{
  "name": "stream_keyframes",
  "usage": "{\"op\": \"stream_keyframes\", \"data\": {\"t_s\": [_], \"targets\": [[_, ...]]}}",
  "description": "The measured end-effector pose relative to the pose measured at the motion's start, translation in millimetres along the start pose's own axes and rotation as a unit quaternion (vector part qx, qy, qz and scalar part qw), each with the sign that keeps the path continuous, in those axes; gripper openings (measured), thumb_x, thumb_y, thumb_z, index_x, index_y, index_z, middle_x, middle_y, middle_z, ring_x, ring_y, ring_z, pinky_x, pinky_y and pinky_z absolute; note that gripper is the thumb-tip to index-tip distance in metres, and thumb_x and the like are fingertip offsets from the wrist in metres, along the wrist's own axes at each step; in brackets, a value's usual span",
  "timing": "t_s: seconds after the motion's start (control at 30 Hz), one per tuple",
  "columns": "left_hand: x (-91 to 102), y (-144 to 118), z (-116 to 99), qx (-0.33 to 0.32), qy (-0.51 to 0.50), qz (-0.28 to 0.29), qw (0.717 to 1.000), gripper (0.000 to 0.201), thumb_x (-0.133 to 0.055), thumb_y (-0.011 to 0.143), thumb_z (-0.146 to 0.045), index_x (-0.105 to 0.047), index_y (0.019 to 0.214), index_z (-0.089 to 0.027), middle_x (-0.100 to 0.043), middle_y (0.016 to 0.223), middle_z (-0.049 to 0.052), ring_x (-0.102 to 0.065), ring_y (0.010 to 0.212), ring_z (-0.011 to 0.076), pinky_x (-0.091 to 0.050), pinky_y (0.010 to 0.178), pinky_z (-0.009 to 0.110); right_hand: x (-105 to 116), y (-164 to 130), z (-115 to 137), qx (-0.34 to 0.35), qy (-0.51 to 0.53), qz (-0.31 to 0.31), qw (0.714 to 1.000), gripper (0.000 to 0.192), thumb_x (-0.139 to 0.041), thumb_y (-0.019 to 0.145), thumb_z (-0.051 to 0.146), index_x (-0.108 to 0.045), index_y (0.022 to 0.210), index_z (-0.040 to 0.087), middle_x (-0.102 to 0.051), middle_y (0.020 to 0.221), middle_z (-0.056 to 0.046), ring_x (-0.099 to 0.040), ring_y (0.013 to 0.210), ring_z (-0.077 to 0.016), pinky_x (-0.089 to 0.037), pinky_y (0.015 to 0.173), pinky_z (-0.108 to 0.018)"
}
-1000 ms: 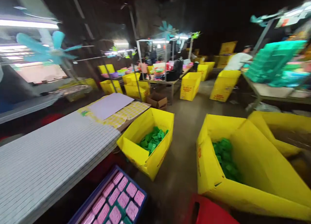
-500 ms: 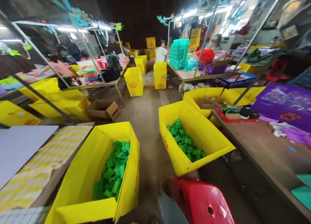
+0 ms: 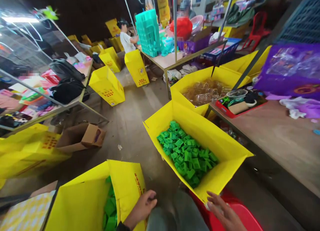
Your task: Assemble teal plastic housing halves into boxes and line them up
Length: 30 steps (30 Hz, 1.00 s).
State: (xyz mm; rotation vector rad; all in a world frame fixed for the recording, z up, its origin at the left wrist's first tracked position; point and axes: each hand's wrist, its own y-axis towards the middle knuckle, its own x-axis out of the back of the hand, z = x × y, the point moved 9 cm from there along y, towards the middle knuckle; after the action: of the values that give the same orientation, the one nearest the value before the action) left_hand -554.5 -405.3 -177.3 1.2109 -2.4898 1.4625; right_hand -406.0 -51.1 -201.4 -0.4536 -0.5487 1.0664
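My left hand (image 3: 142, 207) hangs low at the bottom, fingers loosely curled, holding nothing, right beside the wall of a yellow box (image 3: 82, 201) with green plastic pieces (image 3: 110, 207) in it. My right hand (image 3: 223, 212) is spread with fingers apart over a red plastic stool (image 3: 241, 216), just below the near corner of a second yellow box (image 3: 225, 147). That box is filled with several green square pieces (image 3: 186, 152). My legs in grey trousers show between the hands.
A brown worktable (image 3: 280, 141) runs along the right with a red tray (image 3: 240, 107) and purple bags (image 3: 292, 70). A yellow box of clear plastic parts (image 3: 205, 90) stands behind. Other yellow boxes, an open cardboard carton (image 3: 82, 137) and people at far tables surround the concrete aisle.
The view has swung right and downward. Both my hands and my legs have come into sight at the bottom. The grey slatted table and the pink trays have left the picture.
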Motion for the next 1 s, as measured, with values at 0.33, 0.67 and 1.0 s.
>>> {"op": "stream_keyframes", "data": {"t_s": [0.33, 0.67, 1.0], "targets": [[110.3, 129, -167, -0.027, -0.006, 0.036, 0.999, 0.042, -0.074, 0.089, -0.051, -0.072, 0.118, -0.021, -0.075, 0.123, 0.009, -0.071, 0.111, 0.0265, -0.055, 0.101, 0.039, -25, 53, -4, -0.135, 0.282, -0.096, 0.945, 0.074, -0.084, 0.053, 0.078, -0.076, 0.106, 0.027, -0.079, 0.115, -0.011, -0.075, 0.107, -0.0338, -0.062, 0.081, -0.037], [116.3, 383, -206, 0.1, 0.106, 0.051, 0.988, 0.035, -0.066, 0.101, -0.038, -0.064, 0.128, -0.017, -0.067, 0.127, 0.01, -0.069, 0.108, 0.0237, -0.061, 0.092, 0.045, -86, 148, -19, -0.254, 0.394, -0.12, 0.875, 0.071, -0.095, 0.043, 0.064, -0.078, 0.1, 0.025, -0.059, 0.154, -0.011, -0.061, 0.135, -0.038, -0.063, 0.086, -0.035], [84.4, 550, -112, 0.145, 0.15, 0.028, 0.978, 0.04, -0.068, 0.1, -0.039, -0.062, 0.133, -0.018, -0.063, 0.136, 0.012, -0.066, 0.119, 0.0278, -0.059, 0.099, 0.049, -207, 328, -99, -0.332, 0.353, -0.127, 0.866, 0.042, -0.067, 0.096, 0.051, -0.066, 0.124, 0.02, -0.07, 0.127, -0.014, -0.072, 0.103, -0.0259, -0.064, 0.079, -0.042]]}}
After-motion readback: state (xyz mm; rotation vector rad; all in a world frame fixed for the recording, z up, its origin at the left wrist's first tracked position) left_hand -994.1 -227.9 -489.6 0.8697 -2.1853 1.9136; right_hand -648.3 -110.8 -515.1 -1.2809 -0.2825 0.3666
